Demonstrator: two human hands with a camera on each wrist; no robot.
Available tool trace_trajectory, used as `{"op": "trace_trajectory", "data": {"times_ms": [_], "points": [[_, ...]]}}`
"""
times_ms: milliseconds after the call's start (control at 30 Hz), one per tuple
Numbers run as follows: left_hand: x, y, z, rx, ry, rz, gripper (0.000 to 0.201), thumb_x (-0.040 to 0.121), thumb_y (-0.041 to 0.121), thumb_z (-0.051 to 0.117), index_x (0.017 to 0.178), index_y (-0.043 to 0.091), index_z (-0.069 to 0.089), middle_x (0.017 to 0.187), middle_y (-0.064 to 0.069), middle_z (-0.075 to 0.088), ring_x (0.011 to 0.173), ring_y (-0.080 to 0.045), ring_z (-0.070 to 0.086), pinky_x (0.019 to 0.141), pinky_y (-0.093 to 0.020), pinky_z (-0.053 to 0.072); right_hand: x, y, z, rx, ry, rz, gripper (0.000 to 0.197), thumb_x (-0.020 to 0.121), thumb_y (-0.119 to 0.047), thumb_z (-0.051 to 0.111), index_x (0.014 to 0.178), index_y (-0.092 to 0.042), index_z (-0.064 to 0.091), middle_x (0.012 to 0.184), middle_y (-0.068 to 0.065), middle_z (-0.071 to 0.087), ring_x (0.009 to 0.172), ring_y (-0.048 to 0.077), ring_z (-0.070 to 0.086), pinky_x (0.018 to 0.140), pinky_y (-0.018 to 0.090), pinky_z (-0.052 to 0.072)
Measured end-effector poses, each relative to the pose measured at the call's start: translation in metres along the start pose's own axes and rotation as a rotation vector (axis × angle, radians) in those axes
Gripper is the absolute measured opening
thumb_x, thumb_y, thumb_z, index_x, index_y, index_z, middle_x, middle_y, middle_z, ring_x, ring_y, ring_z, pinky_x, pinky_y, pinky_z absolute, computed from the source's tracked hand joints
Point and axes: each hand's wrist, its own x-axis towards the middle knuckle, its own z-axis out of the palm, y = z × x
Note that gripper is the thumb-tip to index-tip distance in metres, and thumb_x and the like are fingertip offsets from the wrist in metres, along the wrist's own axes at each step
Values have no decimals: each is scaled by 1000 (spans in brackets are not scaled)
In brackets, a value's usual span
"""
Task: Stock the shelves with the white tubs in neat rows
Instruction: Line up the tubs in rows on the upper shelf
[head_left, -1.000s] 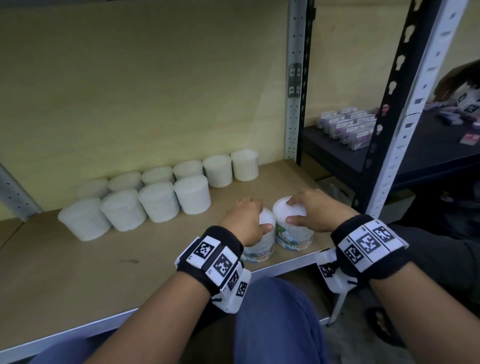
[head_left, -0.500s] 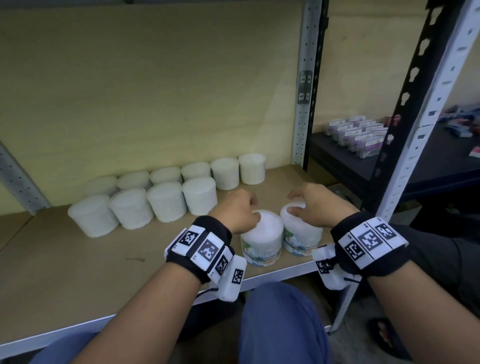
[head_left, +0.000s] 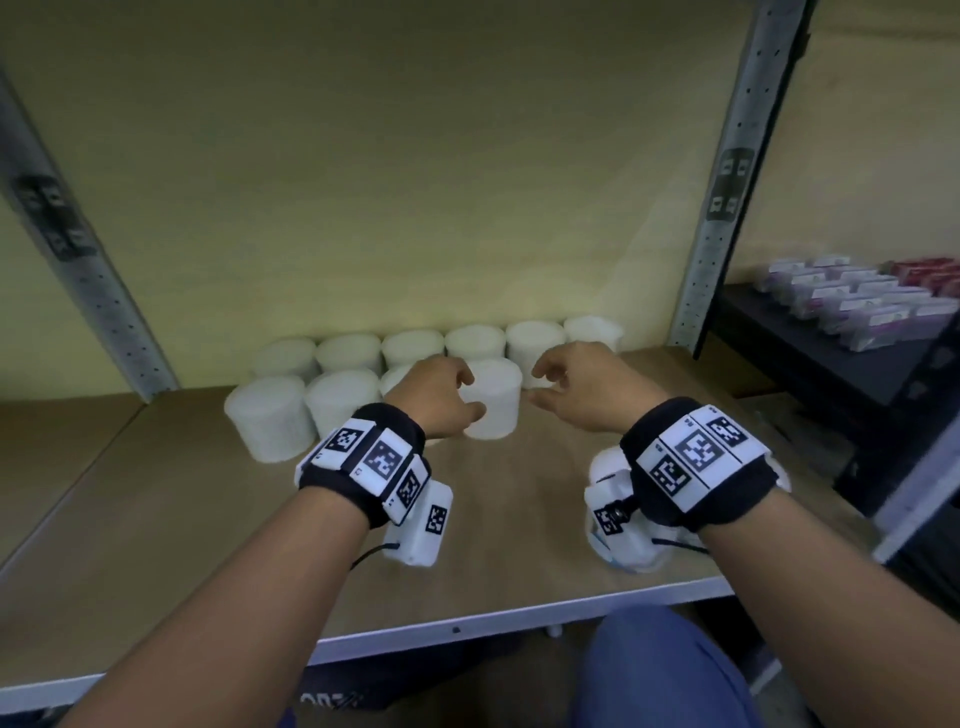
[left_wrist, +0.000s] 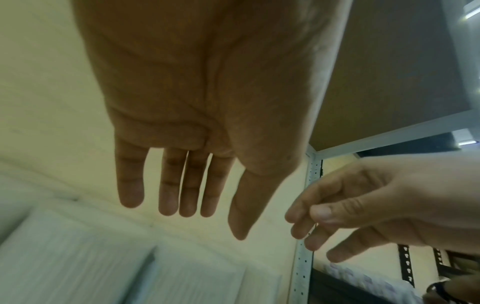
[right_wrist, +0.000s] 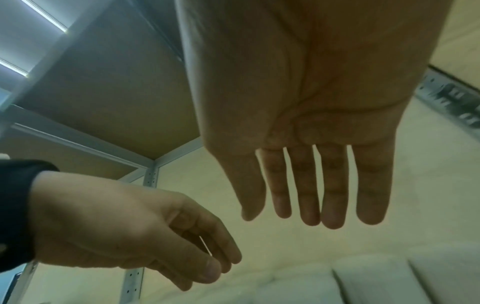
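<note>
A person's two bare hands hover above a brown shelf board (head_left: 156, 519), both empty. The left hand (head_left: 441, 397) hangs over the front row of white tubs (head_left: 270, 415), its fingers (left_wrist: 168, 185) straight and slightly apart in the left wrist view, nothing between them and the thumb. The right hand (head_left: 582, 387) is held beside it, near but not touching, with fingers (right_wrist: 306, 185) stretched out loosely and gripping nothing.

The tubs stand upright in two rows near the back edge of the board, against a pale yellow wall (head_left: 415, 182). The back row (head_left: 472, 345) runs along the wall towards the grey perforated upright (head_left: 722, 218) at the board's right back corner. The front row stands just before it, and its rightmost tub (head_left: 493, 400) shows between the two hands. Whether the left thumb touches that tub cannot be told.

Another white tub (head_left: 605, 467) stands close to the front edge of the board, mostly hidden beneath the right wrist and its black band of printed markers (head_left: 696, 457). A matching band (head_left: 369, 457) circles the left wrist.

To the right, a dark neighbouring shelf (head_left: 810, 364) carries rows of small boxes (head_left: 852, 301).
</note>
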Motion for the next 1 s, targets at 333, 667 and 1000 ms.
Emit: {"op": "trace_trajectory", "data": {"times_ms": [333, 667, 1000], "points": [[58, -61, -14, 71, -11, -51, 57, 90, 35, 59, 139, 10, 44, 143, -10, 41, 129, -25, 43, 104, -32, 39, 100, -45, 38, -225, -158, 32, 56, 93, -40, 55, 139, -8, 47, 142, 10, 47, 128, 24, 48, 101, 30, 41], [76, -78, -6, 162, -11, -18, 49, 90, 39, 57, 125, 5, 56, 131, -13, 51, 121, -27, 48, 100, -35, 43, 133, -41, 59, -374, -202, 76, 61, 89, -47, 58, 133, -6, 48, 135, 15, 50, 121, 30, 52, 101, 38, 45], [78, -71, -3, 207, -4, -8, 53, 92, 36, 55, 133, 2, 48, 140, -13, 43, 128, -27, 43, 104, -33, 38, 131, -37, 63, -394, -170, 52, 58, 91, -47, 55, 133, -8, 47, 136, 15, 47, 123, 31, 48, 101, 36, 41]]}}
